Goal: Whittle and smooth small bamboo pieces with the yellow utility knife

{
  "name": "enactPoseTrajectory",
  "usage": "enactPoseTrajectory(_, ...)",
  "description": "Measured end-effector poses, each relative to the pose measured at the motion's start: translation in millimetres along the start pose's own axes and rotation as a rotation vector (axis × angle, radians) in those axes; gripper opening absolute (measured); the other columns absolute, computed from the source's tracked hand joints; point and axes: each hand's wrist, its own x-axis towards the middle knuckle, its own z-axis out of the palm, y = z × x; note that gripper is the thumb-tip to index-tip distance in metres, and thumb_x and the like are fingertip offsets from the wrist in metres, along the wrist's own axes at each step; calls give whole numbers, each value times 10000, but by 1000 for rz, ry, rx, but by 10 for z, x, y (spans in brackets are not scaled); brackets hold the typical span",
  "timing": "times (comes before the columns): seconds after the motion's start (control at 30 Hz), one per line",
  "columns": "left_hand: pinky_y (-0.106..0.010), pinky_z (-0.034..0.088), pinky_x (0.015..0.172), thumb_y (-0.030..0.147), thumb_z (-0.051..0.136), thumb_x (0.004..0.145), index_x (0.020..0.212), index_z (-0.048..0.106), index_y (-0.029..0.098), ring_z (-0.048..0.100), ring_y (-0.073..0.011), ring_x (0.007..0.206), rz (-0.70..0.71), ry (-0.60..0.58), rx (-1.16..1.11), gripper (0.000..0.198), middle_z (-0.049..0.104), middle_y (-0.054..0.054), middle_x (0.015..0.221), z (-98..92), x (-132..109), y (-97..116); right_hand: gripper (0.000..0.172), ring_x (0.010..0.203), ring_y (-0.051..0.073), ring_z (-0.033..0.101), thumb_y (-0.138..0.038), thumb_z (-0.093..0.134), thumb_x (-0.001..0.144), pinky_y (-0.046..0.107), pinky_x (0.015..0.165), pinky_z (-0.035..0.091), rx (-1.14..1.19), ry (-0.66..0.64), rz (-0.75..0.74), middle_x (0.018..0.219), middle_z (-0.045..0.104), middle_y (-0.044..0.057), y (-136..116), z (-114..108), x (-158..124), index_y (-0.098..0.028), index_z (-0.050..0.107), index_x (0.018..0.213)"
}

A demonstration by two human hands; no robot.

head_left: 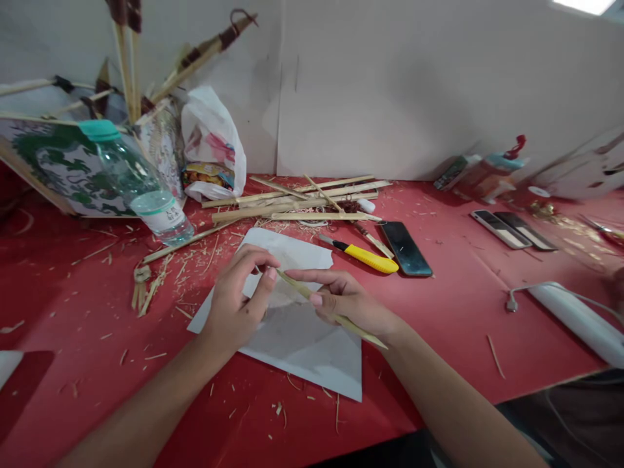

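Note:
Between my hands is a thin, pale green-yellow bamboo strip (358, 329), slanting from upper left to lower right. My left hand (244, 286) pinches its upper tip between thumb and fingertips. Closed around the middle of the strip is my right hand (348, 300), with the thumb on top and the index finger stretched along it. Both hands are above a sheet of white paper (312, 361) on the red table (439, 351). Just beyond the right hand lies a yellow utility knife (371, 258), its blade pointing left.
Several bamboo sticks (297, 207) lie behind the paper, near a dark phone (405, 249). A plastic bottle (141, 185) and a white plastic bag (214, 140) stand back left. Shavings litter the table. At right are a white power bank-like block (575, 322) and cable.

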Motion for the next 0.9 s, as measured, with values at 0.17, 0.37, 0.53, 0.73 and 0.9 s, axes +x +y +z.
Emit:
enactPoseTrajectory(0.17,-314,435,824,249,520,981,942,602,223,566,-163,922,-79,20,-79,94,588,-16,945,35,-35,-47,467,473,73,233,-340,666,930,253,460,174,62,-28,5,550,364,-95,-2,-7,-18,-207,609,1374)
enactPoseTrajectory(0.37,-293,430,747,388,551,969,925,599,225,539,-153,802,-272,170,-129,175,572,-2,853,25,-10,-117,489,491,81,285,-360,626,946,249,451,162,85,-57,48,574,405,-74,-7,-14,-24,-153,585,1387)
enactPoseTrajectory(0.53,-270,427,673,434,612,925,843,625,222,520,-145,728,-347,324,-186,227,572,7,767,-35,49,-236,414,504,86,302,-356,572,959,248,446,168,86,-52,66,593,416,-57,-11,-28,-13,-138,644,1303)
enactPoseTrajectory(0.73,-261,452,683,382,672,877,780,649,211,530,-126,691,-447,451,-358,198,582,9,722,-71,98,-393,403,478,98,357,-281,547,918,229,418,201,186,61,26,571,526,-20,25,-56,19,-122,658,1272)
enactPoseTrajectory(0.9,-254,451,659,319,683,858,770,636,204,524,-107,655,-455,491,-418,153,578,25,694,-81,125,-362,470,492,105,407,-179,493,842,229,437,255,217,119,-14,623,613,20,55,-119,41,-116,658,1278)
